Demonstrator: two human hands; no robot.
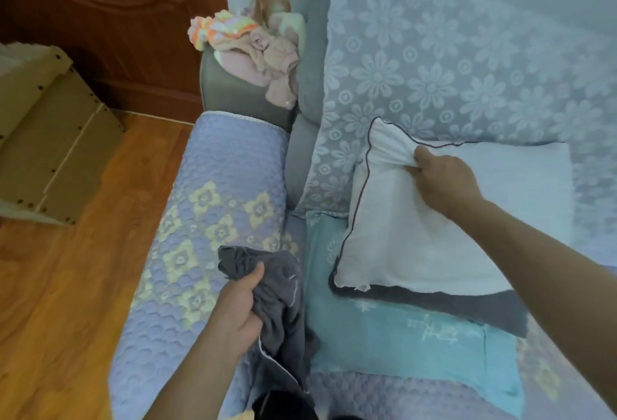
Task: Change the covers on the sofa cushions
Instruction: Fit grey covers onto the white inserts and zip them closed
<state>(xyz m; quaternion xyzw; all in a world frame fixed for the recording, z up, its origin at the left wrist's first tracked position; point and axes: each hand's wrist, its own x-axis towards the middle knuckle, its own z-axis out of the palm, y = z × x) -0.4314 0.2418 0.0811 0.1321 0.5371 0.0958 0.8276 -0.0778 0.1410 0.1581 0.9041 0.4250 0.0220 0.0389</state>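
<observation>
A white cushion point(400, 236) with dark piping lies on the sofa seat, leaning against a floral grey-blue back cushion point(450, 62). My right hand point(444, 179) pinches a fold of the white cushion's fabric near its upper edge. My left hand point(240, 306) grips a bunched dark grey cover point(283, 312) over the sofa's armrest edge. A strip of dark grey cloth point(460, 306) lies under the white cushion's lower edge. A light blue cover point(400, 346) is spread flat on the seat beneath them.
The quilted purple armrest cover point(213, 206) runs along the left. A pile of pink and pastel clothes point(260, 45) sits on the far grey armrest. A cardboard box point(46, 132) stands on the wooden floor at left, before a dark wooden cabinet point(117, 19).
</observation>
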